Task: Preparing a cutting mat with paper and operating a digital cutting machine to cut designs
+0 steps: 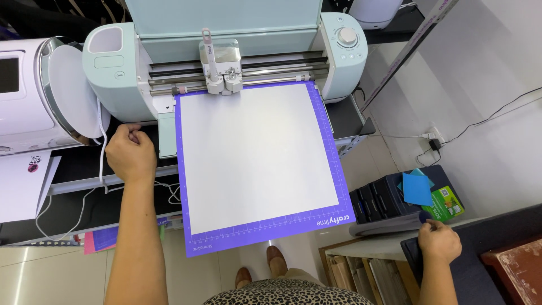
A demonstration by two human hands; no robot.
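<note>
A pale mint cutting machine (113, 73) stands on a black shelf with its lid up. A purple cutting mat (261, 229) carrying a white sheet (254, 152) sticks out of its front, fed under the carriage (221, 68). My left hand (131, 152) is curled into a loose fist, resting just left of the mat near the machine's front corner, holding nothing that I can see. My right hand (439, 240) is low at the right, fingers closed on the edge of a dark rolled sheet (389, 225) lying on a lower shelf.
A white machine (22, 90) with a round open side cover stands at the left. White cords (101, 152) hang by my left hand. Dark storage drawers (378, 197), blue paper (416, 189) and a green box (447, 203) sit at the right. A wall plug and cables (433, 141) lie behind.
</note>
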